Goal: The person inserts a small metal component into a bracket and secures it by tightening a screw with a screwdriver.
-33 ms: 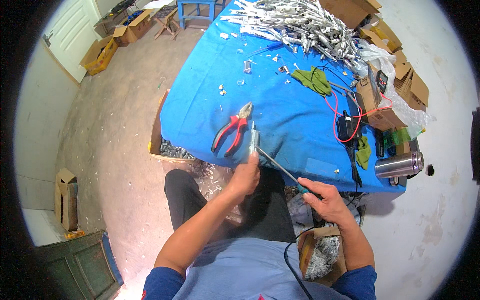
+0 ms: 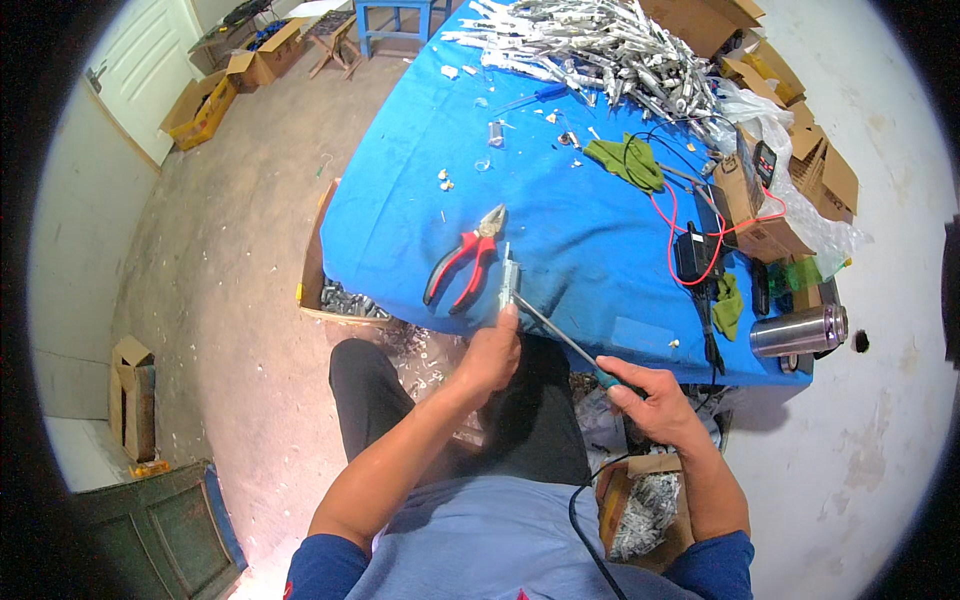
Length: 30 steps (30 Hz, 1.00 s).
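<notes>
At the near edge of the blue-covered table, my left hand (image 2: 493, 352) is closed around the lower end of a slender grey part (image 2: 510, 283) with a thin metal pin at its top. My right hand (image 2: 650, 397) grips the dark green handle of a screwdriver (image 2: 562, 337). Its long shaft slants up to the left, and the tip meets the side of the grey part just above my left fingers. Immediately left of the part lies a pair of pliers (image 2: 468, 262) with red and black handles, jaws pointing away from me.
A heap of silvery slender parts (image 2: 610, 50) covers the table's far end. To the right are a green cloth (image 2: 625, 162), a red cable (image 2: 672, 240), a black adapter (image 2: 692, 252) and a steel flask (image 2: 797, 331). Boxes of parts (image 2: 350, 302) (image 2: 645, 515) stand below the table edge.
</notes>
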### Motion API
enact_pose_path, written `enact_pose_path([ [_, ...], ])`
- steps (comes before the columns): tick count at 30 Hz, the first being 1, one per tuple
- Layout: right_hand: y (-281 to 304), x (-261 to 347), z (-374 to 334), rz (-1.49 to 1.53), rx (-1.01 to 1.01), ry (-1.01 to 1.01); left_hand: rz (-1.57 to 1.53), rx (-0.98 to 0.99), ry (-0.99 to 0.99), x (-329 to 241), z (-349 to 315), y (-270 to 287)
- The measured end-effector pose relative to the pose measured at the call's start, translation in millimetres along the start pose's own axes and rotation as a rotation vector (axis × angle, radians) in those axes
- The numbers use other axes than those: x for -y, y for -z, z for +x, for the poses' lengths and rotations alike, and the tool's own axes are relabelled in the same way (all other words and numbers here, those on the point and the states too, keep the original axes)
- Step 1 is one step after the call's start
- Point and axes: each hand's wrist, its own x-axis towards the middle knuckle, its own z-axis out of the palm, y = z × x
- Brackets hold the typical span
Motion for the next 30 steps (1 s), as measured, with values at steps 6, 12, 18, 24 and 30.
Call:
enact_pose_path([
  [6, -7.7, -1.4, 5.5, 0.261, 0.025, -0.262, 0.009, -0.046, -0.038, -8.4, -1.3, -6.0],
  [12, -8.8, 5.0, 7.1, 0.367, 0.046, -0.361, -0.002, -0.03, -0.028, -7.7, 3.8, -4.0],
  [18, -24.5, 8.7, 8.2, 0.604, 0.018, -0.527, -0.016, -0.077, -0.018, -15.8, -0.8, -5.9],
  [24, -69.2, -15.2, -0.3, 1.082, -0.008, -0.564, -0.006, -0.027, 0.02, -24.2, 4.4, 1.5],
  [30, -54.6, -39.4, 1.9, 1.176, 0.064, -0.548, -0.045, -0.038, 0.011, -28.3, 1.8, -13.0],
])
